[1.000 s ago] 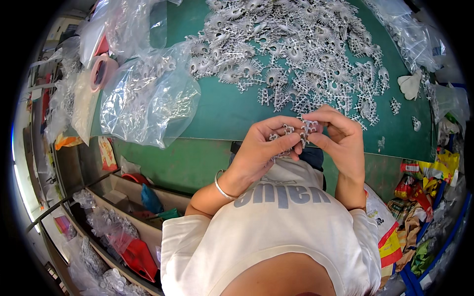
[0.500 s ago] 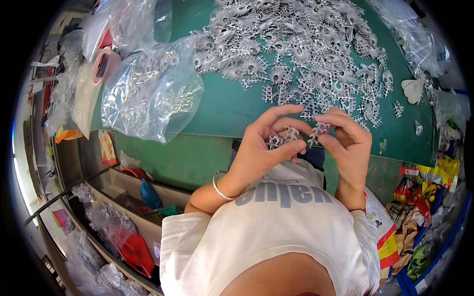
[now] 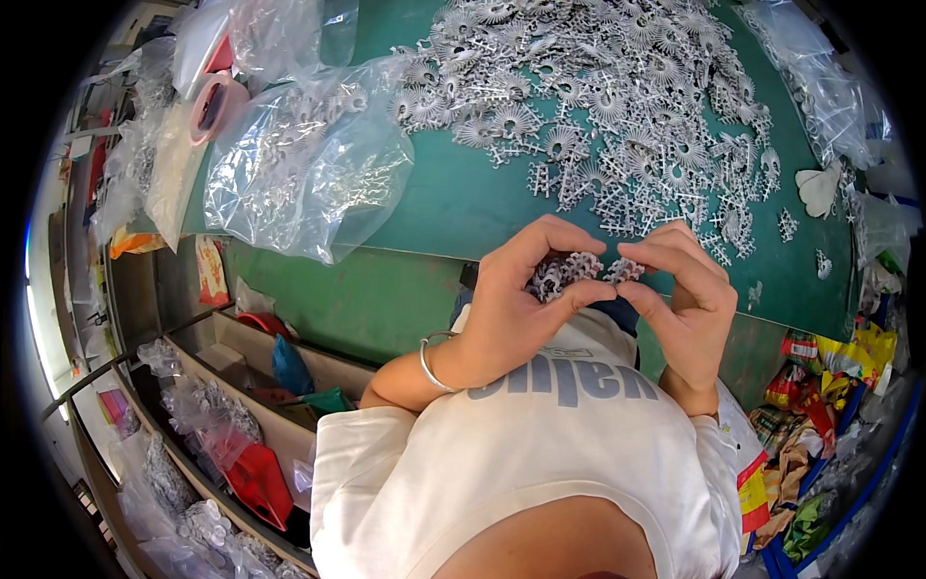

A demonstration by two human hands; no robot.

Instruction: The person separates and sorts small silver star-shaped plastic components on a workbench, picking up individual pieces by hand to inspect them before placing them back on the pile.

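Observation:
My left hand [image 3: 531,294] is closed around a small stack of grey, branched metal-looking pieces [image 3: 561,276], held between thumb and fingers. Opposite it, my right hand [image 3: 682,289] pinches a single grey branched piece [image 3: 625,271] at its fingertips. That piece is right beside the end of the stack; whether the two touch is hard to tell. Both hands are over the near edge of a green table [image 3: 463,207]. Beyond them spreads a large heap of similar grey pieces [image 3: 617,106], some fan-shaped and some branched.
Left on the table lies a clear plastic bag [image 3: 309,174] with grey pieces inside, near a roll of tape [image 3: 214,108]. More clear plastic [image 3: 820,87] lies at the far right. Below left are cardboard bins with a red container [image 3: 258,485]; colourful packets [image 3: 849,357] are low on the right.
My right hand has brought its piece closer to the stack in my left hand, and the piece has turned from upright to lying more level. The view has shifted slightly.

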